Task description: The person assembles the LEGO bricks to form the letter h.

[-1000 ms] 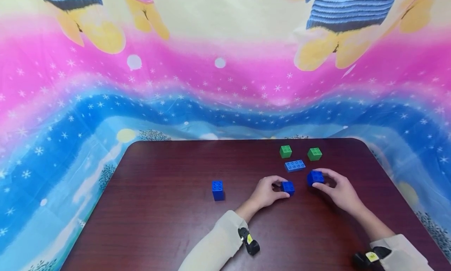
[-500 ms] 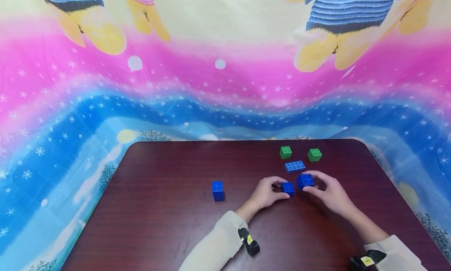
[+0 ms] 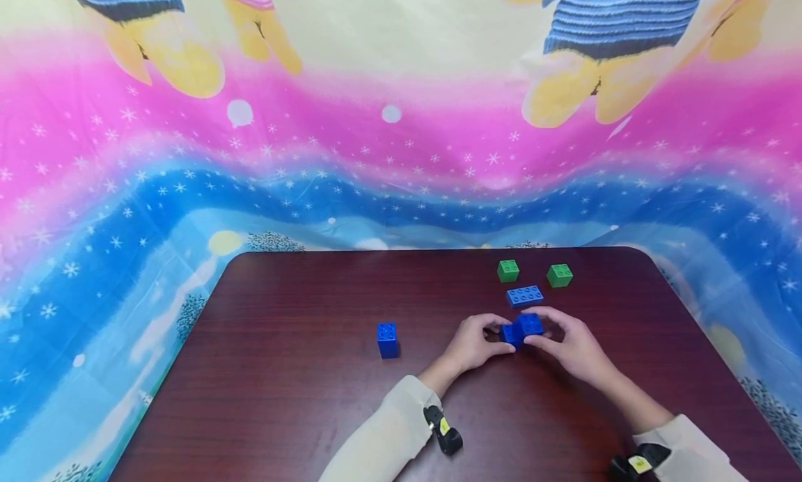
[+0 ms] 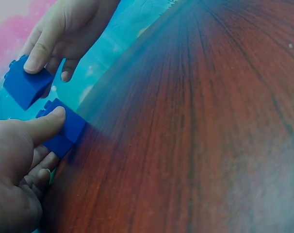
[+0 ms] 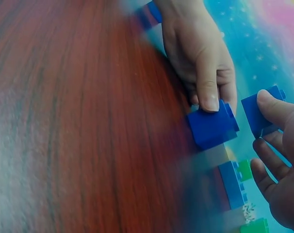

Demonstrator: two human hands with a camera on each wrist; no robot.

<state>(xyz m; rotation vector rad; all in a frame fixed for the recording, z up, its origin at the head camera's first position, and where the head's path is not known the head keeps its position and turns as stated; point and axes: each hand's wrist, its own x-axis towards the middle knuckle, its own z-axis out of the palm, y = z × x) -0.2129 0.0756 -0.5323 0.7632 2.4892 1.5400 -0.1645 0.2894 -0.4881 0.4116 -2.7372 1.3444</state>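
Thumb and fingers of my left hand (image 3: 473,341) pinch a dark blue building brick (image 4: 69,127) low at the tabletop, its studs facing up. My right hand (image 3: 576,346) grips a second dark blue brick (image 3: 530,323) by its sides. That second brick is raised slightly above the first and overlaps its right part in the head view. Both wrist views show a gap between the two bricks, the right one tilted over the studs of the left brick (image 5: 212,127).
Behind the hands lies a light blue eight-stud brick (image 3: 524,296). Two green bricks, one to the left (image 3: 508,271) and one to the right (image 3: 560,275), stand near the far table edge. A taller dark blue block (image 3: 387,340) is upright left of the left hand.
My right hand has carried its blue brick leftward, from well apart to close over the left hand's brick. The left hand and its brick have stayed in place.
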